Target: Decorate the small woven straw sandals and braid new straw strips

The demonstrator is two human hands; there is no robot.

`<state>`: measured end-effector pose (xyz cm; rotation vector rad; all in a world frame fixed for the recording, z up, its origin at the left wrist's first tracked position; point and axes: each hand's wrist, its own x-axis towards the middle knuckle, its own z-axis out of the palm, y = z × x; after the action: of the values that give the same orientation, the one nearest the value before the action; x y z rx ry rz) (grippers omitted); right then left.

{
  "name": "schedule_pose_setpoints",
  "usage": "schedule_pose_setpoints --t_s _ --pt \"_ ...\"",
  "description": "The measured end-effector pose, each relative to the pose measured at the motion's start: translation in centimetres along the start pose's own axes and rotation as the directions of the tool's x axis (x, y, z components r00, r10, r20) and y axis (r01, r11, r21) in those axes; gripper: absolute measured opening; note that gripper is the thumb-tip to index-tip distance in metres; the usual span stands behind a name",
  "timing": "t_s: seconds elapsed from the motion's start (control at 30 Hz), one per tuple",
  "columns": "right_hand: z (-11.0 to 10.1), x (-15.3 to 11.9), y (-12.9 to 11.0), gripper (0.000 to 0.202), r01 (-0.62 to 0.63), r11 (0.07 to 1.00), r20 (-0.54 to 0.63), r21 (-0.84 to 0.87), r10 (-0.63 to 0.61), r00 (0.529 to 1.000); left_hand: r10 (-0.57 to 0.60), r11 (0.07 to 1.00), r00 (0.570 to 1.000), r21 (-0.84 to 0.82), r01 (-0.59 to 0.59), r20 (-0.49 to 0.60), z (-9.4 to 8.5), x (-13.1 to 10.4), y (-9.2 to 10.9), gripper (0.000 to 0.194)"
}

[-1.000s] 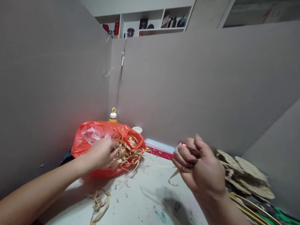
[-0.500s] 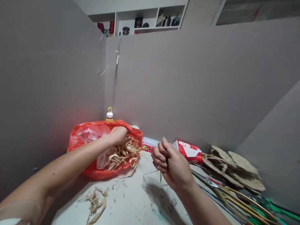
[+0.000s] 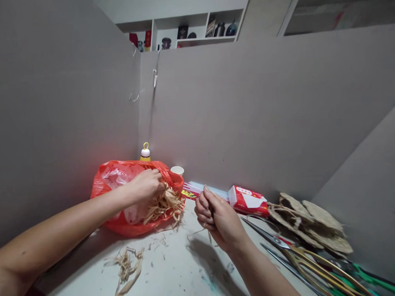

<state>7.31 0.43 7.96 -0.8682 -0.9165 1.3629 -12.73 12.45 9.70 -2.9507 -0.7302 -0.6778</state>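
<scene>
Dry straw strips spill from the red plastic bag at the back corner of the surface. The left hand reaches into them, its grip apparently closing on some. The right hand is fisted around a thin strand. Scissors lie beside it.

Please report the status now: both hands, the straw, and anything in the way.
Left hand inside red bag, gripping dry straw. Right hand fisted on a thin strand above table. Scissors and red box lie right of it.
</scene>
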Motion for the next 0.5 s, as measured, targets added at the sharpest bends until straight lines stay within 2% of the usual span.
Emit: schedule_pose_setpoints --t_s 0.1,0.17,0.27,0.3,0.37,0.43,0.5 --pt "0.1 0.1 0.6 0.047 -0.041 0.999 0.02 -0.014 0.041 0.999 0.139 0.982 0.987 0.14 -0.128 -0.076 -0.8 -2.7 0.6 0.016" --pt "0.2 0.1 0.8 0.047 -0.062 0.998 0.035 -0.031 0.063 0.997 0.14 0.975 0.978 0.194 -0.108 -0.157 -0.8 -3.6 0.7 0.017" --pt "0.1 0.1 1.2 0.048 -0.075 0.996 0.04 -0.055 0.077 0.996 -0.014 0.985 0.979 0.167 0.049 -0.203 -0.4 -3.7 0.5 0.02" --pt "0.1 0.1 1.3 0.048 -0.075 0.995 0.042 -0.064 0.078 0.996 -0.1 0.983 0.979 0.132 0.124 -0.179 -0.3 -3.5 0.4 0.022" --pt "-0.1 0.1 1.5 0.046 -0.095 0.987 0.069 -0.13 0.105 0.992 -0.255 0.966 0.965 0.035 0.257 -0.064 -0.1 -3.1 0.4 0.022" --pt "-0.2 0.2 1.8 0.043 -0.126 0.957 0.122 -0.261 0.162 0.979 -0.324 0.944 0.945 -0.05 0.326 0.034 0.1 -2.6 0.5 0.021" --pt "-0.2 0.2 2.2 0.044 -0.141 0.909 0.162 -0.393 0.219 0.962 -0.338 0.937 0.941 -0.081 0.34 0.031 0.4 -2.0 0.7 0.02"
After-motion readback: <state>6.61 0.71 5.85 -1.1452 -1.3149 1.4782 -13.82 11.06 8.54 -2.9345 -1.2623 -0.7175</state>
